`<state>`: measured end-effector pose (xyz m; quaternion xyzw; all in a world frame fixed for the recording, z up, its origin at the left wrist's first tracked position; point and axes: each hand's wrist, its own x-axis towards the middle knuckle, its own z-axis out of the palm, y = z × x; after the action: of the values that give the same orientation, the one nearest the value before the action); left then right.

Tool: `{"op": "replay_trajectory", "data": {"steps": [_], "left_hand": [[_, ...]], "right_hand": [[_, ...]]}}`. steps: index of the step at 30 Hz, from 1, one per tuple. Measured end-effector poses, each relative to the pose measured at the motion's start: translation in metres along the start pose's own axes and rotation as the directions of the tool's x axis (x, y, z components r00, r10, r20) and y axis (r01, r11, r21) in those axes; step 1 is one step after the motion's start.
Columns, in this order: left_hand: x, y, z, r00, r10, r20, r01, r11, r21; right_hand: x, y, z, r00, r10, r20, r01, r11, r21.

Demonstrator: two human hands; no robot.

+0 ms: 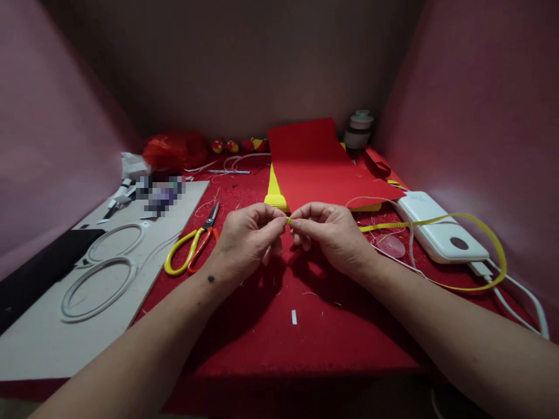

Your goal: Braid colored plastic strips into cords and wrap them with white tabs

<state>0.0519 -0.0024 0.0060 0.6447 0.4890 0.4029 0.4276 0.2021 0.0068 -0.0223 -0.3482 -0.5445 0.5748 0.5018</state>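
Note:
My left hand (pixel 250 234) and my right hand (pixel 334 235) meet above the red cloth. Both pinch a small bit of yellow strip (pixel 289 220) between thumb and forefinger, most of it hidden by the fingertips. A long yellow paper strip (pixel 469 216) curves in a loop on the right and passes behind my right hand; whether it joins the pinched bit I cannot tell. Scissors (pixel 196 247) with yellow and orange handles lie just left of my left hand. Beyond the hands, a red sheet (pixel 314 160) rests over yellow ribbed material (pixel 276 201).
A white power bank (pixel 443 227) with a plugged cable lies at right. On the left, a pale board (pixel 48 349) carries white rings (pixel 98 289) and a black item (pixel 48 270). Small red-and-yellow figures (pixel 225 145), a red bag (pixel 174 149) and a jar (pixel 358 131) stand at the back.

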Motion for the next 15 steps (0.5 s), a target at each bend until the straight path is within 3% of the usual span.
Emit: {"op": "replay_trajectory", "data": {"steps": [10, 15], "left_hand": [[0.003, -0.005, -0.011, 0.978, -0.095, 0.188, 0.118, 0.987, -0.113], [0.004, -0.005, -0.008, 0.981, -0.093, 0.168, 0.113, 0.987, -0.112]], "right_hand": [[-0.001, -0.002, 0.001, 1.0, -0.008, 0.014, 0.008, 1.0, -0.001], [-0.001, -0.002, 0.0, 1.0, -0.024, 0.014, 0.024, 1.0, -0.006]]}}
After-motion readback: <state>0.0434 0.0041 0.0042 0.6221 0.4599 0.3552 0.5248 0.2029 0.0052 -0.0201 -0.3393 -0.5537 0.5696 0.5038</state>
